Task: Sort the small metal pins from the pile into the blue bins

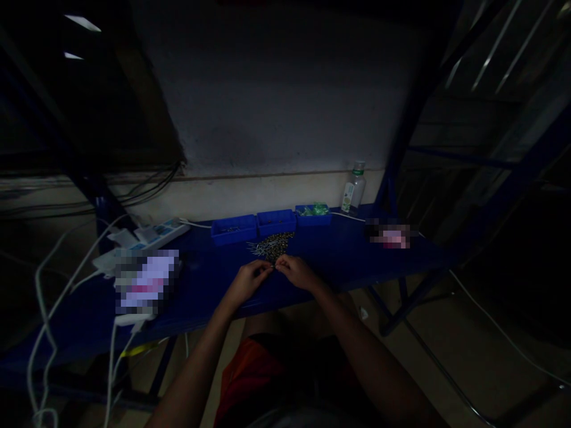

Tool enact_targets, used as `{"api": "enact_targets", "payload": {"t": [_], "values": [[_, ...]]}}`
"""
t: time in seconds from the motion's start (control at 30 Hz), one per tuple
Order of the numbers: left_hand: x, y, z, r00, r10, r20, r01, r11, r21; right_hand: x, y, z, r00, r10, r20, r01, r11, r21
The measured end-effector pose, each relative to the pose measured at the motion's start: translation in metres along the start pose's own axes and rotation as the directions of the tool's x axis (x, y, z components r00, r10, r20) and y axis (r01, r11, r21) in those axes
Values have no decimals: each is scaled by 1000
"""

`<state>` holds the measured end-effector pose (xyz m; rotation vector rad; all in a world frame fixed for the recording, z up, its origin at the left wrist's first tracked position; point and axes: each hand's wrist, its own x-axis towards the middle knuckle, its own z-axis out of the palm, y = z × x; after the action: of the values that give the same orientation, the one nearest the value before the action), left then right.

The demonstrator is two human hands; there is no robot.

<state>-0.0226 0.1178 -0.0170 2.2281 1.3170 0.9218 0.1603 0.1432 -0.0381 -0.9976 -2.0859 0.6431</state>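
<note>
My left hand (248,282) and my right hand (296,271) meet over the blue table (352,255), fingertips pinched together just in front of a pile of small metal pins (271,244). Both hands are closed in a pinch on something tiny between them; I cannot make out what it is in the dim light. The pile lies loose on the table, right behind my fingers.
Three blue trays stand in a row at the back: left (233,229), middle (276,222), and right (313,214) with green pieces. A plastic bottle (353,190) stands beside them. A white power strip (154,235) and cables (44,321) lie at the left.
</note>
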Motion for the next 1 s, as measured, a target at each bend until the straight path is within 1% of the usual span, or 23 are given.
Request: {"api": "enact_targets", "payload": {"t": [0.17, 0.3, 0.43, 0.63, 0.83, 0.9, 1.0], "values": [[-1, 4, -2, 999, 51, -10, -51, 999, 6, 0, 1, 1, 998, -39, 52, 40, 999, -21], [-1, 6, -1, 998, 66, -4, -66, 998, 1, -2, 0, 0, 996, -56, 66, 61, 995, -73], [-2, 7, -1, 998, 64, 20, -64, 998, -8, -4, -2, 1, 995, -78, 63, 88, 983, -163], [-3, 9, -3, 998, 67, 12, -67, 998, 1, -6, -6, 3, 994, -107, 38, 113, 961, -251], [-1, 4, -3, 999, 35, -28, -35, 999, -12, -8, -10, 1, 996, -88, 6, 88, 978, -189], [-1, 3, -3, 1000, 15, -13, -15, 1000, -19, -8, -11, 0, 996, -92, -9, 89, 983, -163], [0, 4, -3, 998, 1, 61, -1, 1000, 0, -8, -11, -1, 993, -114, -10, 111, 985, -131]]}}
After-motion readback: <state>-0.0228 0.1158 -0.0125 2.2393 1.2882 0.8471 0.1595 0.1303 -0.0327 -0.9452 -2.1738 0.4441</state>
